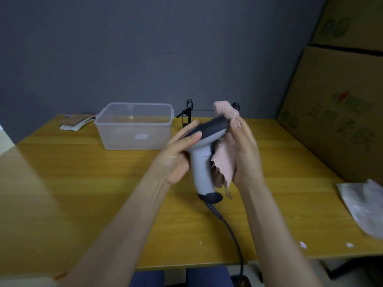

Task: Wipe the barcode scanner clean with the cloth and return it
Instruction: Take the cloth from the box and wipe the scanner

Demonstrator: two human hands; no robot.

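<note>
I hold a grey barcode scanner [202, 168] with a dark head above the middle of the wooden table [103, 183]. My left hand [178, 154] grips its handle and head from the left, thumb lying on the dark top. My right hand [246, 150] presses a pink cloth [227, 158] against the scanner's right side and front. The cloth drapes over the scanner's nose and hangs down beside the handle. The scanner's dark cable [228, 226] runs down off the table's near edge.
A clear plastic box [134, 127] stands at the back, left of my hands. A black wire stand [187, 112] sits behind the scanner. Cardboard boxes [335, 100] wall off the right side. A silvery bag [364, 206] lies at right, papers [76, 122] at back left.
</note>
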